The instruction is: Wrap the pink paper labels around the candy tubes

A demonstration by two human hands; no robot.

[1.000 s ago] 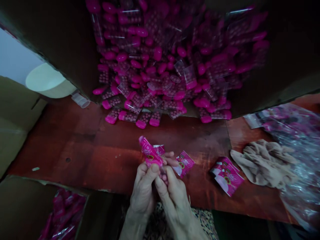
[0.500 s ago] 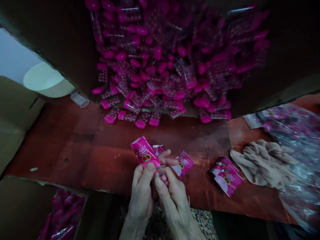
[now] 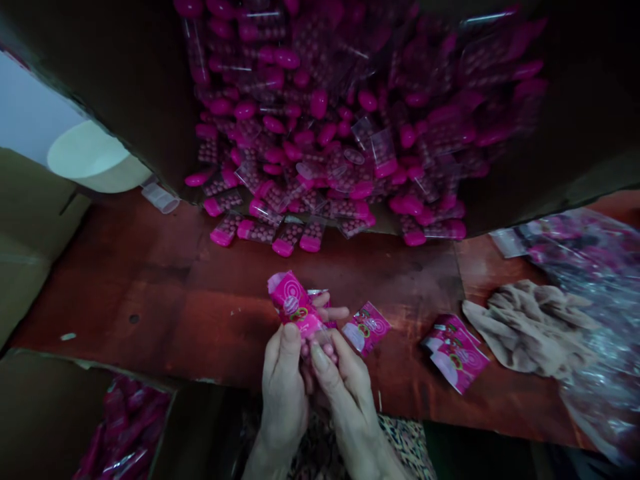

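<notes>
My left hand (image 3: 284,400) and my right hand (image 3: 350,407) meet low in the middle of the view, both pinching a pink printed candy wrapper (image 3: 293,303). A clear blister strip of pink beads (image 3: 320,348) sits at its lower end, partly hidden by my fingers. Another pink wrapper (image 3: 367,328) lies on the reddish-brown wooden table (image 3: 150,287) just right of my right hand. A further wrapper (image 3: 320,300) shows behind my fingers. A small stack of wrappers (image 3: 454,353) lies farther right.
A large heap of pink-capped clear bead tubes (image 3: 310,133) fills a cardboard box at the back. A beige cloth (image 3: 530,327) and a plastic bag (image 3: 595,287) lie to the right. A cardboard box of pink packs (image 3: 125,427) stands at lower left; a white bowl (image 3: 90,157) sits at back left.
The pink wrapper has turned from edge-on to face-up and tilted, sliding lower between my hands. More of the beaded strip now shows beneath it.
</notes>
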